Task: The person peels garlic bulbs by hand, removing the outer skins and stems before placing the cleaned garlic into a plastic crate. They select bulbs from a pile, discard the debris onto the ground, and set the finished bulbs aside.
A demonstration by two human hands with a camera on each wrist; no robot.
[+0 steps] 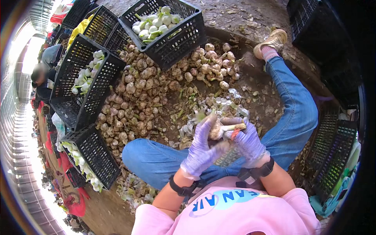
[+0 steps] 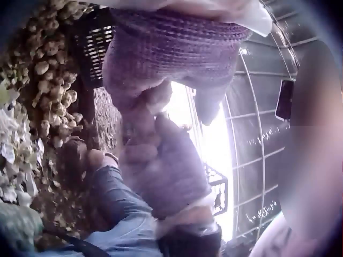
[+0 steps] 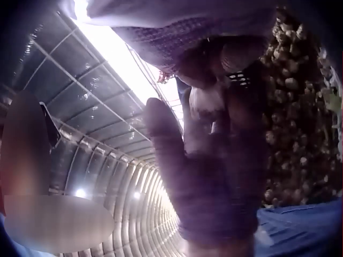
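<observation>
I sit on the ground with both hands in purple knit gloves raised over my lap. My left hand (image 1: pixel 201 147) curls its fingers round a dirty garlic bulb (image 1: pixel 215 130). My right hand (image 1: pixel 248 141) grips the same bulb at its pale stalk end (image 1: pixel 236 127), and a small red-orange piece (image 1: pixel 235 134) shows by its fingers. In the left wrist view the left glove (image 2: pixel 177 53) fills the top, with the right hand (image 2: pixel 166 171) below it. The right wrist view shows the whitish bulb (image 3: pixel 206 101) between the gloves.
A heap of unpeeled bulbs (image 1: pixel 145 90) lies ahead, with peelings (image 1: pixel 203 111) near my knees. Black crates (image 1: pixel 188 37) (image 1: pixel 94 98) (image 1: pixel 100 156) of cleaned white bulbs ring the heap. More crates (image 1: pixel 333 149) stand at the right. My right leg (image 1: pixel 297 105) stretches forward. Another person (image 1: pixel 43 74) crouches at the far left.
</observation>
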